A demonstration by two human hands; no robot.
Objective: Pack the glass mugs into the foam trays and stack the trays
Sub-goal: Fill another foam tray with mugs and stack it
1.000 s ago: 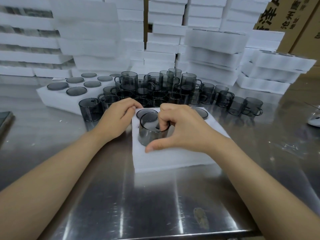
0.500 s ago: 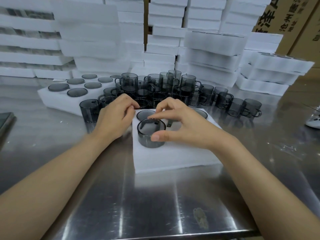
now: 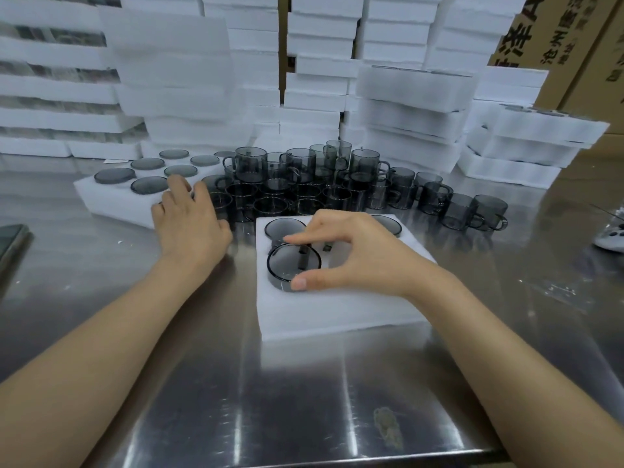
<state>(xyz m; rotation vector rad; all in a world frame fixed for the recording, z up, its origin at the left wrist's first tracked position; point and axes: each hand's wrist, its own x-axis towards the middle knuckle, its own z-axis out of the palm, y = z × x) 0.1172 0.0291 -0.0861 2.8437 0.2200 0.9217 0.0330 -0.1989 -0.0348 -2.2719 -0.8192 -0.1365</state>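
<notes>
A white foam tray [image 3: 337, 312] lies in front of me on the steel table. A smoky glass mug [image 3: 287, 266] sits almost fully sunk in its near-left pocket, and my right hand [image 3: 351, 256] pinches its rim between thumb and forefinger. Two more mugs [image 3: 282, 228] fill pockets behind it. My left hand [image 3: 189, 219] reaches left of the tray, fingers spread over a loose mug at the pile's edge; whether it grips is unclear. Many loose grey mugs [image 3: 304, 184] crowd behind the tray.
A filled foam tray [image 3: 111, 201] lies at the back left. Tall stacks of foam trays [image 3: 412, 106] line the back, with cardboard boxes [image 3: 574, 38] at the right. A phone [image 3: 11, 241] lies at the left edge, a white object [image 3: 611, 236] at the right.
The mug has sunk deeper into its pocket under my right hand. My left hand has left the tray's corner and moved left and back toward the loose mugs.
</notes>
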